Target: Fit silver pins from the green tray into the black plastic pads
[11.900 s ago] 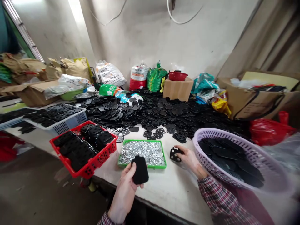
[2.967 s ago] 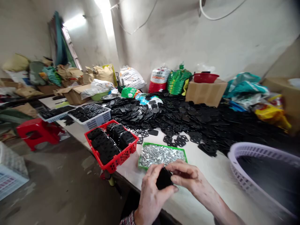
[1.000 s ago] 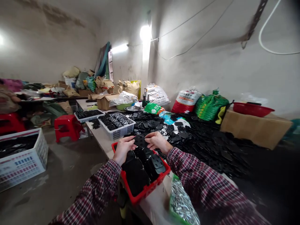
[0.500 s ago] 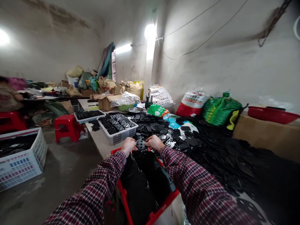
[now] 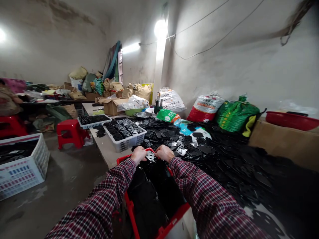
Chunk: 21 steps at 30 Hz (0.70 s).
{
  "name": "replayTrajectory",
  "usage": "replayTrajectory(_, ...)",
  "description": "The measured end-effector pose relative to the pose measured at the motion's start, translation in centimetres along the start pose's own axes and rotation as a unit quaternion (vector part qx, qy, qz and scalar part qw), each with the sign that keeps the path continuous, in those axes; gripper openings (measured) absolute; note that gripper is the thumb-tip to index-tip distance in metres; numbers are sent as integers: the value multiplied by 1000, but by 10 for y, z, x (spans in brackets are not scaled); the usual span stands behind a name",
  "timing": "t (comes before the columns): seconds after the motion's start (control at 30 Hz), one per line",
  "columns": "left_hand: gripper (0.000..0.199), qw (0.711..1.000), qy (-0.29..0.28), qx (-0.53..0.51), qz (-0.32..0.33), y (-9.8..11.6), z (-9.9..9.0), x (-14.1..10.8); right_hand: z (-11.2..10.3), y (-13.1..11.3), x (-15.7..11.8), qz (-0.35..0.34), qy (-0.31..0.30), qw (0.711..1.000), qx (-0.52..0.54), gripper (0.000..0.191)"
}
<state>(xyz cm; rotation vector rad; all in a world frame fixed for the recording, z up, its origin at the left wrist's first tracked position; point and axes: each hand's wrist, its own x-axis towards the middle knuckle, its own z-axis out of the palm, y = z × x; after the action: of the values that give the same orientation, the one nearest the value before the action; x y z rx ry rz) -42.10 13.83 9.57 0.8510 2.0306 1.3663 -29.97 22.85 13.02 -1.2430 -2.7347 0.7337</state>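
Observation:
My left hand [image 5: 138,155] and my right hand [image 5: 164,153] face each other over the far end of a red basket [image 5: 131,212]. Between them is a small black plate with holes [image 5: 150,155], pinched at its two sides by my closed fingers. Its surface catches the light. Below my wrists, rows of dark plates [image 5: 147,202] fill the basket. Past my hands, a white basket [image 5: 127,144] on the table carries rows of similar holed plates.
Loose black plates [image 5: 231,166] lie heaped over the table to the right. Filled sacks [image 5: 205,108] and a cardboard box [image 5: 279,142] line the wall side. At left are a red stool [image 5: 71,132], a white crate [image 5: 23,169] and, farther back, a seated person [image 5: 8,98].
The holed plate between my hands has tilted and now shines brighter. My hands stay almost in place, and the view has shifted slightly.

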Motion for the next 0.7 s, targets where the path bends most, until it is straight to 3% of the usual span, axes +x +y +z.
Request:
replayTrajectory(0.27,33,994,-22,103,-5,3,-4,-2,-1,3,-6,-19,25,999,19,20)
replayTrajectory(0.37,33,992,-8,119,33,7,-8,-10,-2,8,-8,-43,53,996,57,13)
replayTrajectory(0.47,33,987,18,125,95,17,-13,-25,-3,17,-22,-82,93,985,116,17)
replayTrajectory(0.57,27,979,36,118,164,32,-17,-55,-1,36,-59,-114,134,968,180,27)
replayTrajectory(0.7,34,969,16,71,238,37,-12,-124,16,86,-151,-93,185,949,238,26)
